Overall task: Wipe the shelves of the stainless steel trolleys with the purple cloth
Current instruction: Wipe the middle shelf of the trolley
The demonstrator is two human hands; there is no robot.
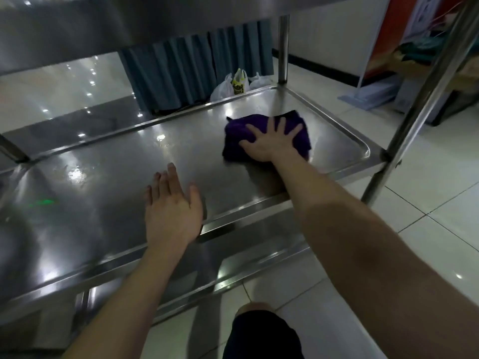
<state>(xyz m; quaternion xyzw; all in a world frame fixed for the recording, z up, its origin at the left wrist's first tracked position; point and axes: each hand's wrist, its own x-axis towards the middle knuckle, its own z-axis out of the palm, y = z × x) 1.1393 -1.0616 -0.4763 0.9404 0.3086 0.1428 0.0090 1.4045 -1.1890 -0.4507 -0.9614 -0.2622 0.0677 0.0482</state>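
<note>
The left hand (172, 211) is lying flat, fingers straight, by the front rim of the trolley shelf (103, 177). Rightward, the right hand (272, 145) is pressing down, fingers spread, on the purple cloth (237, 133) near the shelf's right end.

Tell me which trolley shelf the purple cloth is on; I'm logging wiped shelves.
The middle shelf: the purple cloth lies near its right end, pressed by the right hand. The upper shelf is overhead; the lower shelf shows no cloth.
</note>
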